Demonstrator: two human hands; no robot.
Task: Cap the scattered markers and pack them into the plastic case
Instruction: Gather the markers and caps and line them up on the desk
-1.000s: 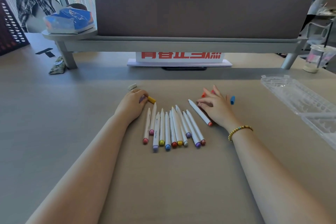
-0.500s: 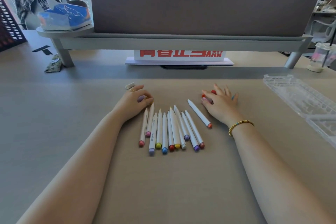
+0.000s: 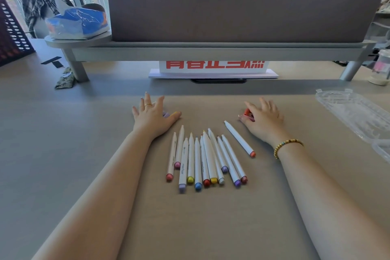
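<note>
Head view: the right hand [image 3: 263, 120] pinches an orange cap [image 3: 246, 111]; the left hand [image 3: 154, 116] lies flat, fingers spread, on the tabletop [image 3: 63, 143]. The orange-ended marker [image 3: 239, 138] lies just beside the right hand, tip pointing away.

The left hand [image 3: 154, 115] covers most of the loose caps [image 3: 168, 114] beneath it; only lilac and yellow bits show. The right hand [image 3: 262, 119] hides most of an orange cap [image 3: 246, 111]. The plastic case [image 3: 356, 116] is cut off by the right edge.

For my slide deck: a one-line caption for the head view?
Both hands reach for loose caps beyond a row of uncapped markers; plastic case waits open.
</note>
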